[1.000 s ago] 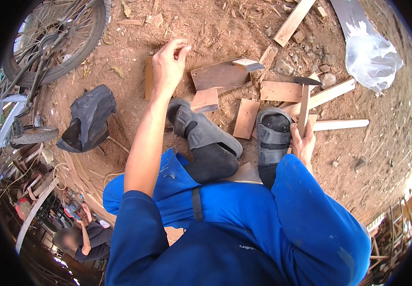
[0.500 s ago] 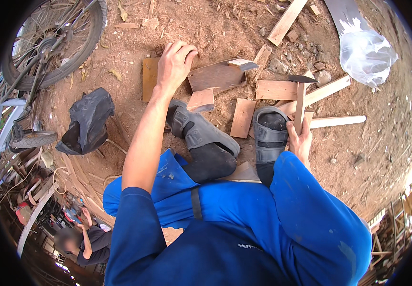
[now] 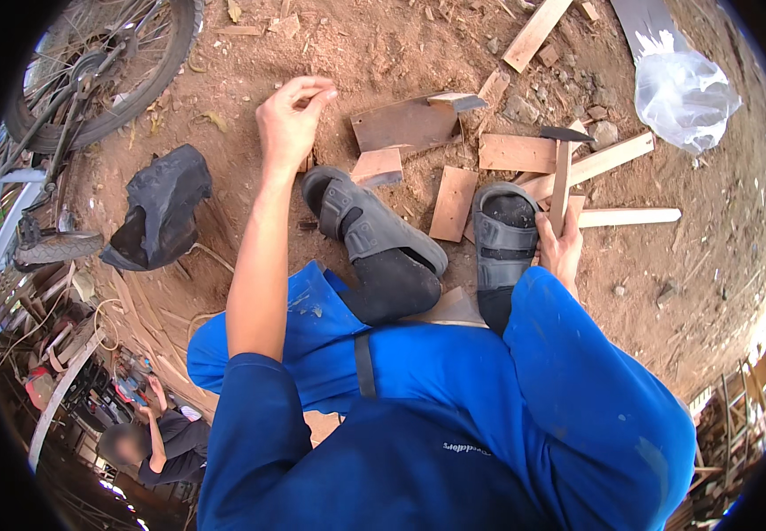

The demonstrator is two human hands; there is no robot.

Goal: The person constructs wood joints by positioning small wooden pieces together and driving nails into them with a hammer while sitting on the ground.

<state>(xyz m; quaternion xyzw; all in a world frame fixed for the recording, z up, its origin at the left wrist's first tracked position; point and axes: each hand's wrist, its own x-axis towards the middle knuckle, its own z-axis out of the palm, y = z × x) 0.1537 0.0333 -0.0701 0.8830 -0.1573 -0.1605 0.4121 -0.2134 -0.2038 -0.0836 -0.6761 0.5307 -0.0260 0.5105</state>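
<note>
My right hand (image 3: pixel 562 252) is wrapped round the lower end of a hammer's wooden handle beside my right sandal (image 3: pixel 502 243). The hammer (image 3: pixel 561 181) points away from me, its dark head over a light board (image 3: pixel 518 153). Out to the left, my left hand (image 3: pixel 287 124) is raised over the dirt with thumb and fingers curled together; anything between the fingertips is too small to make out. To its right lies a dark brown board (image 3: pixel 401 126) with a small offcut (image 3: pixel 456 102) on its far edge. Nearer are two short wood pieces (image 3: pixel 376 165) (image 3: pixel 453 203).
A bicycle wheel (image 3: pixel 170 75) stands at the far left, above a crumpled black bag (image 3: pixel 170 199). Long wood strips (image 3: pixel 628 217) (image 3: pixel 538 35) and stones (image 3: pixel 603 134) lie to the right, with a clear plastic bag (image 3: pixel 686 102) beyond. Another person (image 3: pixel 160 442) sits at lower left.
My left hand has shifted left and slightly nearer, and now covers most of the brown board that showed beside it. The right hand keeps the hammer in nearly the same place.
</note>
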